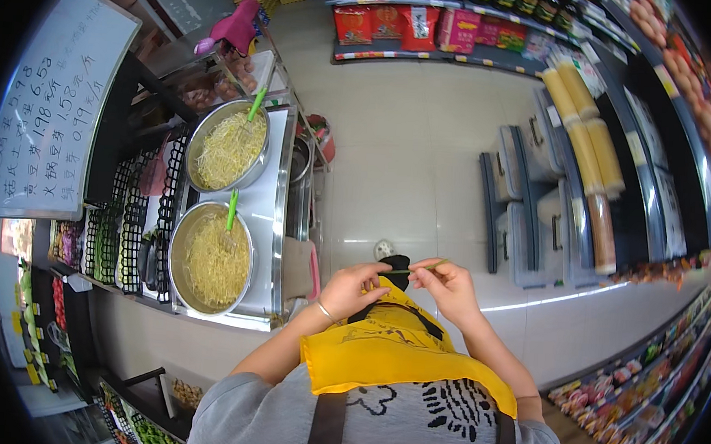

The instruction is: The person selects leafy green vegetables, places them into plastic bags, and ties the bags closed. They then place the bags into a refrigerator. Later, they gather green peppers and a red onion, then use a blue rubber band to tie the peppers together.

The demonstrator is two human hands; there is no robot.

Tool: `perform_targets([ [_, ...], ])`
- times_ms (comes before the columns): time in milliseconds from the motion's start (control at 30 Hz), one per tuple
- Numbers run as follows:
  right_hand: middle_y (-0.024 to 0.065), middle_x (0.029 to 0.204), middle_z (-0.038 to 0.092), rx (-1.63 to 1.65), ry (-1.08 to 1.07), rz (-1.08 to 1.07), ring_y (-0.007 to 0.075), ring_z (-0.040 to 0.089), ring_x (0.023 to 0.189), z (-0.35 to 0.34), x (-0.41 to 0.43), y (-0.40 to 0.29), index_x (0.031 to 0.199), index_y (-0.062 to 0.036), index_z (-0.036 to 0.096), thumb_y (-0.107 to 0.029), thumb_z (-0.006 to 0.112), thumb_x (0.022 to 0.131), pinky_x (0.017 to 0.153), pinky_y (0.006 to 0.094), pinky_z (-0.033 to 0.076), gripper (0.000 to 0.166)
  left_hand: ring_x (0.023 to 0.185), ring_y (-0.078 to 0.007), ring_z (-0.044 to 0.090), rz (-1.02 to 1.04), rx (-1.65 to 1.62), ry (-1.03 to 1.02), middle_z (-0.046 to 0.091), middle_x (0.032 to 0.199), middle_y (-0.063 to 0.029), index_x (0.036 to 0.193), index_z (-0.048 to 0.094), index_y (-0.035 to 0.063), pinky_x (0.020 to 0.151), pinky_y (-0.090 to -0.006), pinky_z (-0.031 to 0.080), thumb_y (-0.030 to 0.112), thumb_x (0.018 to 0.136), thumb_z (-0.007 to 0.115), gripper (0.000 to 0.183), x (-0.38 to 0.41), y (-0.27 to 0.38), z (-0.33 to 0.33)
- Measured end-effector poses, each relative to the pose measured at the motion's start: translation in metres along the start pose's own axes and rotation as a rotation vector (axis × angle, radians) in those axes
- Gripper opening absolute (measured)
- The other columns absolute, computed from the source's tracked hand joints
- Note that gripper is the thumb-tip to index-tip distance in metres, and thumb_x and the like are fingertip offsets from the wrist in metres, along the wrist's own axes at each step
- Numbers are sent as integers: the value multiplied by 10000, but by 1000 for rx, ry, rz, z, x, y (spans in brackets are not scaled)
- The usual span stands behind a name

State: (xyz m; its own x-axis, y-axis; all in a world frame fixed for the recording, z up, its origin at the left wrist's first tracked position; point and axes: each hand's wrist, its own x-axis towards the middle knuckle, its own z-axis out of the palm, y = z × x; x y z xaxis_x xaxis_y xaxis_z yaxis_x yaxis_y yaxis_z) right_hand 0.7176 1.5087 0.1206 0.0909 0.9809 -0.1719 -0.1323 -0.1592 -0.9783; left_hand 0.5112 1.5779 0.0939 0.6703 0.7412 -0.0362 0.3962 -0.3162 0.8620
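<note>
A thin green stem-like strip (397, 271) runs between my two hands, held in front of the yellow apron (396, 359). The fingers of my right hand (446, 287) pinch it, and its far end shows above them. At the other end, the fingertips of my left hand (351, 290) meet the strip, with the thumb apart below; whether they grip it I cannot tell. To the left, two steel bowls hold sprouts: a nearer bowl (175, 272) and a farther bowl (194, 127). In each stands a green-handled fork-like utensil, the nearer one (232, 209) and the farther one (256, 105).
The bowls stand on a metal table (273, 217) beside black vegetable crates (134, 239). A handwritten whiteboard (57, 112) rises at the left. Lidded plastic bins (543, 142) and packs of dry noodles (586, 138) are at the right. Shelves of bags (419, 27) line the far side.
</note>
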Motion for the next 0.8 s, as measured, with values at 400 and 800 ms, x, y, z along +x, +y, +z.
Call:
perform_targets([
  [400,100,932,656,-179,144,-60,102,591,752,-81,275,-52,980,62,626,-118,529,931,717,234,481,209,705,-250,640,-168,119,215,639,785,-114,1086,590,62,645,-339,503,134,801,640,298,179,-90,-82],
  [800,107,940,670,-506,-338,-189,161,640,757,-3,645,1,1038,11,623,-145,558,902,715,261,504,217,654,-337,607,-1204,131,604,629,682,-140,980,623,89,626,-423,493,192,778,645,228,85,-192,-10],
])
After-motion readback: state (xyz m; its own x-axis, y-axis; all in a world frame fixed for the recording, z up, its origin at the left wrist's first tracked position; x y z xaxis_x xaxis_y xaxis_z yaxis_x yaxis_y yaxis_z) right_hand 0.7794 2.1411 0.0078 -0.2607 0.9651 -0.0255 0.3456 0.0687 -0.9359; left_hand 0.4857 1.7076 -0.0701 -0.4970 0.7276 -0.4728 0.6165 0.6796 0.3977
